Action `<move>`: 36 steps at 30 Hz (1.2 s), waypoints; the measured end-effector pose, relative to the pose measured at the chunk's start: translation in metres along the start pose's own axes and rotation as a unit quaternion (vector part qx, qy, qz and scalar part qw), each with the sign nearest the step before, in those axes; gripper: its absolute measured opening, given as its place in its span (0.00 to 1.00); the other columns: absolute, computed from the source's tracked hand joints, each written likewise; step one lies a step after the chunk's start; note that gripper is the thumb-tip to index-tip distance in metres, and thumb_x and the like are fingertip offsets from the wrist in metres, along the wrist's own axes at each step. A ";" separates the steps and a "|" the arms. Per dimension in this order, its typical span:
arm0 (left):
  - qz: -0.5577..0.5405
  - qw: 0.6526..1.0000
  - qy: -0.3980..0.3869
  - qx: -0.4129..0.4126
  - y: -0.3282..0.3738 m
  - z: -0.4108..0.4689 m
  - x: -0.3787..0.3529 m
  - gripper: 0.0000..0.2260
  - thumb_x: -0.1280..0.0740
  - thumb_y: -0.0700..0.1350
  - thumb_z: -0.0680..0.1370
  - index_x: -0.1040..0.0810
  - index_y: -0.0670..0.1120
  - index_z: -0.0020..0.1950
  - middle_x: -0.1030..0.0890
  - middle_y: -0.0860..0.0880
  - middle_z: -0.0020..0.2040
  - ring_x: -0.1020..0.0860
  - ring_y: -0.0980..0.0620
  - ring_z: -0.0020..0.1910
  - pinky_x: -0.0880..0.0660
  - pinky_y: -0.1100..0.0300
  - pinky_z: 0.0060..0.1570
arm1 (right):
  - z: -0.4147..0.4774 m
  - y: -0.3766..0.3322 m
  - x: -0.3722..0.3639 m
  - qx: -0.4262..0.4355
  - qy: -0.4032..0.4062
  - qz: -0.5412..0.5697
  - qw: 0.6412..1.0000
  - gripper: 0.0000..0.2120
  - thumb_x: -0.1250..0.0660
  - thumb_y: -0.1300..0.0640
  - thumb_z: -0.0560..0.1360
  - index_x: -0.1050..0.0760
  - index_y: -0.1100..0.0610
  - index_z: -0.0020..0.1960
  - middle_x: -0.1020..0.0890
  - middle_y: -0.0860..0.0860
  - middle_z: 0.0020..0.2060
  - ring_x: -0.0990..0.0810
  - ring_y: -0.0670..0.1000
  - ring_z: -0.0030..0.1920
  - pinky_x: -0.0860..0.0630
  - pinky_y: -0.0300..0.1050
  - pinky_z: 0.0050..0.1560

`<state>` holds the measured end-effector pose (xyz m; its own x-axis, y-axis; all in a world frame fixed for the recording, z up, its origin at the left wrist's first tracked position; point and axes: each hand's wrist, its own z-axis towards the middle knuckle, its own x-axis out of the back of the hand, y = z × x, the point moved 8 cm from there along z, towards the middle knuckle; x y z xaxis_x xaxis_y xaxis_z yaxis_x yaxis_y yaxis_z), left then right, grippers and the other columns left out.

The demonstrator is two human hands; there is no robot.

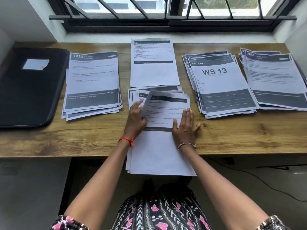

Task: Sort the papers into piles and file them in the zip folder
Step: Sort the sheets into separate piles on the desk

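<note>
Papers [159, 150] lie in a stack at the front middle of the wooden desk [232, 135]. The near end of the stack hangs over the desk's edge. The left hand [135, 119] pinches the left side of the top sheet [166, 105] and curls it up off the stack. The right hand [184, 128] lies flat on the same sheet with its fingers straight, pressing it down.

More paper is spread along the desk. A left pile [92, 83] has "1623" on top. A back sheet [153, 63] lies in the middle by the wall. The next pile [219, 83] says "BALCONY 1" and "WS 13". A right pile [275, 80] lies near the desk's far end. The black zip folder [29, 90] lies flat at the left, just beside the left pile, with a small pale label [35, 64] on its cover.

The desk stands against a sill under a window [166, 10] with dark bars. A thin cable [265, 181] runs on the floor under the desk at the right.

The small print on every sheet is too blurry to read. The right pile and the zip folder are cut off at the picture's sides. The lifted sheet and the hands cover most of the pages below. I cannot tell if the back sheet is one page or several.
</note>
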<state>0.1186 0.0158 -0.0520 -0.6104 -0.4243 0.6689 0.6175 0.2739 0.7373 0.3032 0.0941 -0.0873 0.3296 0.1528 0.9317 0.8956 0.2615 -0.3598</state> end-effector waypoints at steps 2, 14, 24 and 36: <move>0.051 0.996 -0.069 0.013 -0.007 0.009 -0.004 0.27 0.39 0.41 0.69 0.31 0.41 0.69 0.40 0.43 0.75 0.49 0.44 0.76 0.53 0.46 0.74 | 0.000 0.000 0.000 -0.001 -0.002 -0.003 1.000 0.33 0.55 0.46 0.74 0.48 0.58 0.76 0.47 0.53 0.76 0.52 0.50 0.76 0.56 0.62 0.70; 0.178 0.972 -0.148 -0.037 -0.013 0.003 -0.023 0.32 0.48 0.42 0.69 0.39 0.47 0.75 0.46 0.40 0.76 0.49 0.48 0.76 0.61 0.38 0.71 | 0.000 -0.001 0.000 0.001 0.008 -0.003 1.000 0.33 0.57 0.45 0.73 0.46 0.59 0.75 0.46 0.54 0.76 0.51 0.51 0.76 0.55 0.63 0.69; 0.193 0.964 -0.183 0.016 -0.023 0.015 -0.011 0.40 0.48 0.55 0.67 0.56 0.43 0.77 0.59 0.42 0.77 0.61 0.49 0.76 0.69 0.43 0.70 | 0.001 -0.002 -0.001 -0.002 0.011 -0.001 1.000 0.32 0.53 0.47 0.74 0.46 0.60 0.75 0.45 0.54 0.75 0.50 0.52 0.76 0.54 0.64 0.69; -0.070 0.986 -0.060 -0.138 0.025 -0.017 -0.011 0.44 0.46 0.21 0.62 0.48 0.44 0.75 0.44 0.49 0.75 0.38 0.53 0.72 0.36 0.60 0.69 | 0.001 -0.003 0.001 -0.003 0.016 -0.004 1.000 0.35 0.60 0.44 0.72 0.46 0.60 0.75 0.45 0.54 0.75 0.50 0.51 0.76 0.55 0.64 0.69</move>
<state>0.1490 0.0129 -0.0425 -0.7435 -0.3308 0.5812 0.6245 -0.0327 0.7804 0.3007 0.0942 -0.0855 0.3312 0.1200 0.9359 0.9003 0.2567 -0.3515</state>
